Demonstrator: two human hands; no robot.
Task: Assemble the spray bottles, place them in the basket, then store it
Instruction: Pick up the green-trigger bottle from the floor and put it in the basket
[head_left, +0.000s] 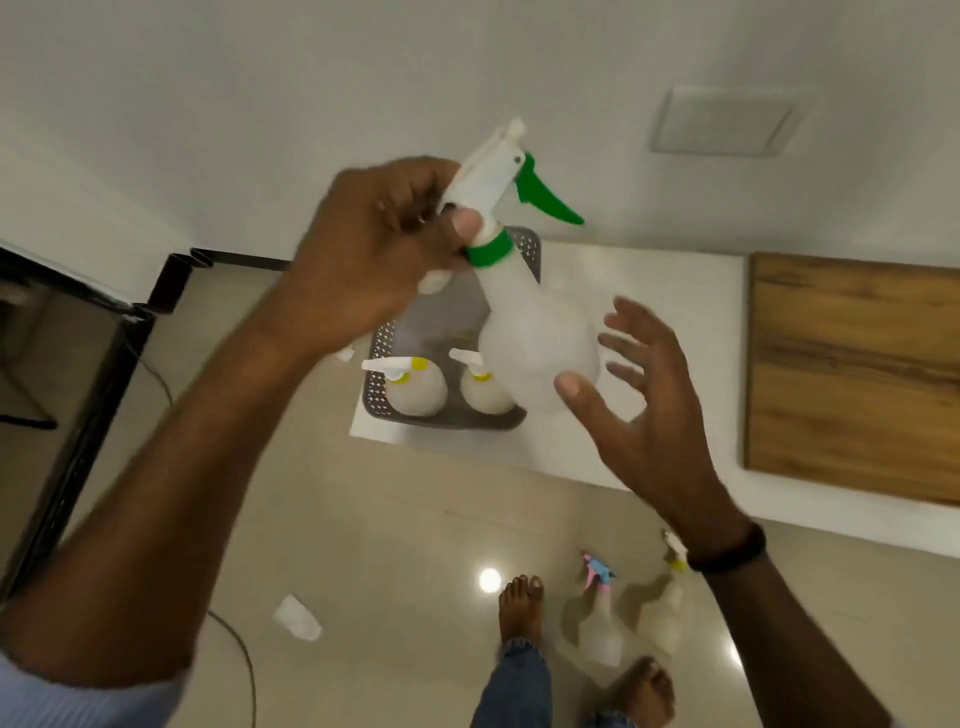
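My left hand (374, 244) grips the white spray head of a translucent bottle with a green collar and trigger (535, 332), held in the air above the basket. My right hand (634, 395) is spread beside the bottle's round body, thumb near its underside, fingers straight. Below, a grey perforated basket (447, 421) on the white table holds two bottles with yellow collars (415, 389) (485, 392). Two more bottles stand on the floor, one with a pink and blue head (600, 623), the other with a yellow collar (665, 608).
The white table (649, 291) adjoins a wooden panel (852, 374) at the right. A black-framed stand (78, 426) is at the left with a cable on the floor. A small white piece (297, 617) lies on the glossy tiles near my bare feet (519, 603).
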